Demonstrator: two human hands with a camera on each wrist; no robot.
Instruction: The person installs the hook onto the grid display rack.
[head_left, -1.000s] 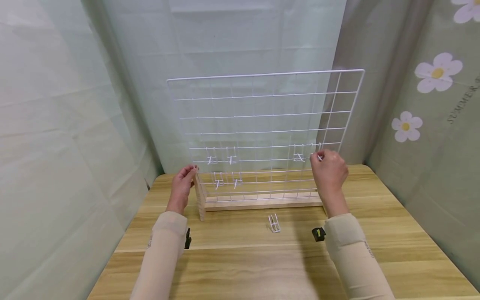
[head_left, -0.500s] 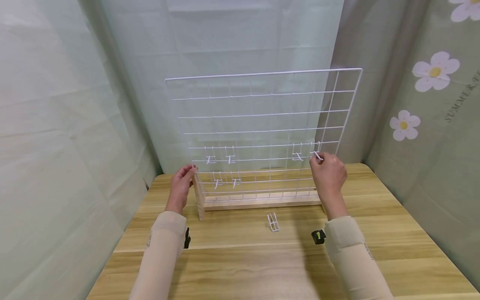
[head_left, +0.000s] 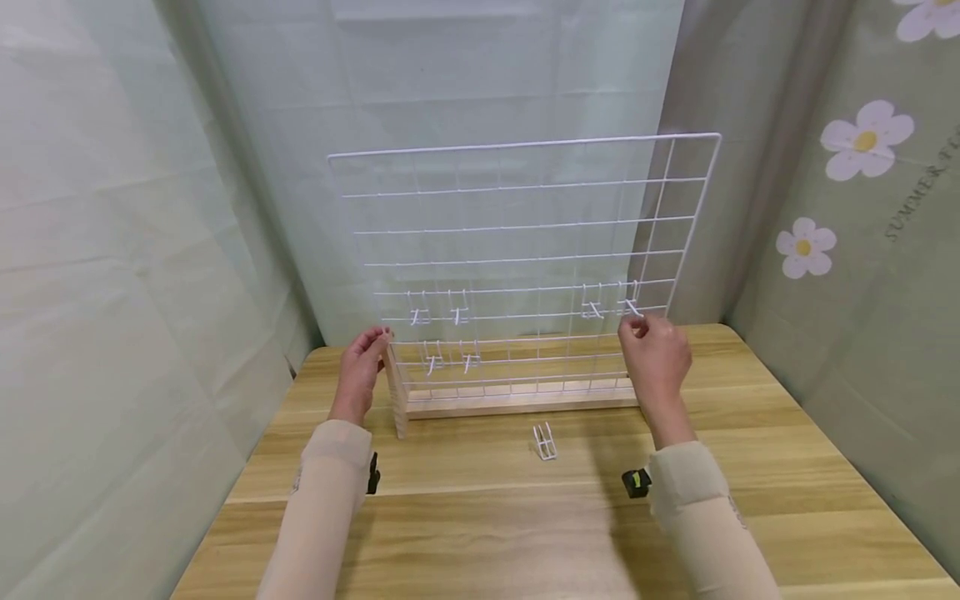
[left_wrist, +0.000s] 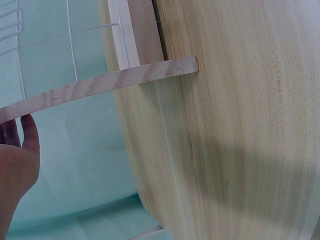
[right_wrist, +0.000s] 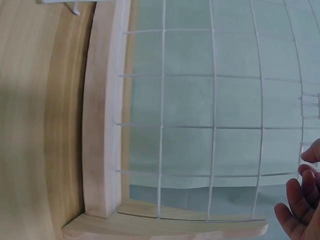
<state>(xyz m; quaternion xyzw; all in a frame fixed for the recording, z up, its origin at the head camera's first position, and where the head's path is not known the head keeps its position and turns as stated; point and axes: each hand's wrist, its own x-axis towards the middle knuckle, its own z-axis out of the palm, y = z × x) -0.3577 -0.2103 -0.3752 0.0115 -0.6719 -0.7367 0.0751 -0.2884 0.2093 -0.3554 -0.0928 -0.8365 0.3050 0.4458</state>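
Observation:
My left hand grips the upper end of the left side piece of a wooden stand. A white wire grid panel stands upright in it. Several white wire hooks hang on the grid, two pairs on the left and a pair on the right. My right hand is just below the rightmost hook, its fingers loosely curled. In the right wrist view, its fingers show nothing held between them; whether they touch the hook's prong I cannot tell. Another wire hook lies on the table before the stand.
The wood-grain table carries the stand near its far edge. Pale green curtains hang behind and on both sides, the right one with white flowers. A dark wrist device sits beside the right sleeve.
My right hand has let go of the rightmost hook and dropped slightly, so more of the hook shows on the grid. The left hand stays at the stand. The head view has shifted a little.

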